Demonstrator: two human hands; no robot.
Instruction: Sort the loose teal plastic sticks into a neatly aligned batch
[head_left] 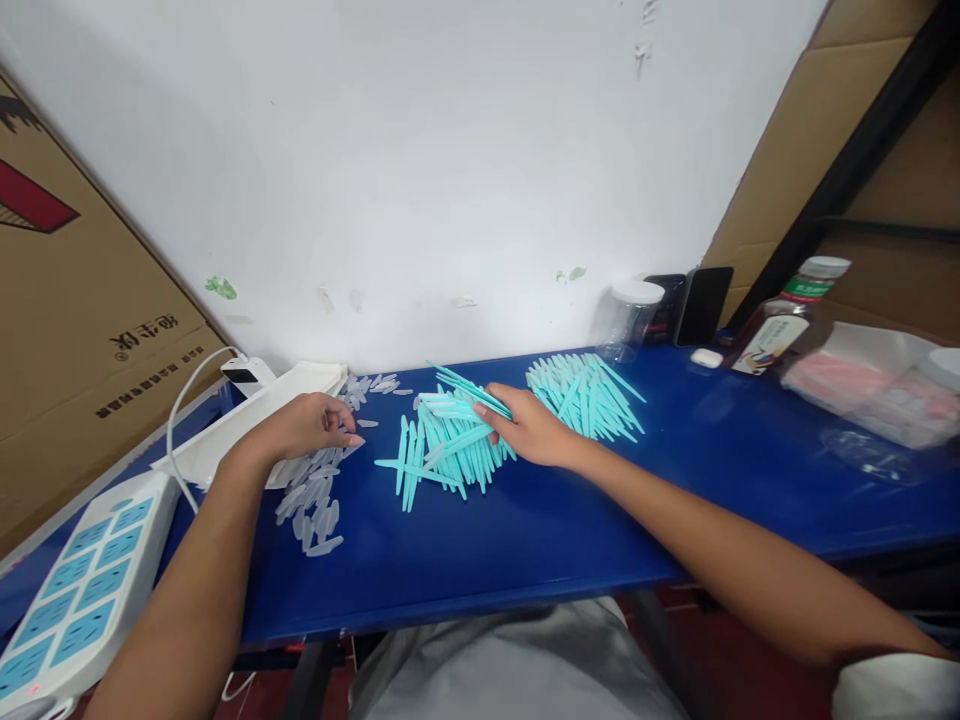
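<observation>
My right hand [529,425] is closed round a bunch of slim turquoise plastic sticks [466,385], shaped like eyebrow razors. It is above a loose heap of the same sticks [469,450], a few lying crosswise on the left. Behind that wrist lies a second turquoise heap [585,395]. My left hand [319,425] hovers low over scattered translucent caps [311,495], its fingers curled and thumb forward. Whether a cap is between those fingertips is hard to make out. More caps [375,384] are spread behind it, near the wall.
White paper or bags [247,425] lie under my left forearm, beside a power strip [86,590] and a white cable. Toward the right stand a clear jar [630,320], a phone [703,305], a dark bottle [787,315] and a bag with pink contents [855,385]. A white wall closes the back.
</observation>
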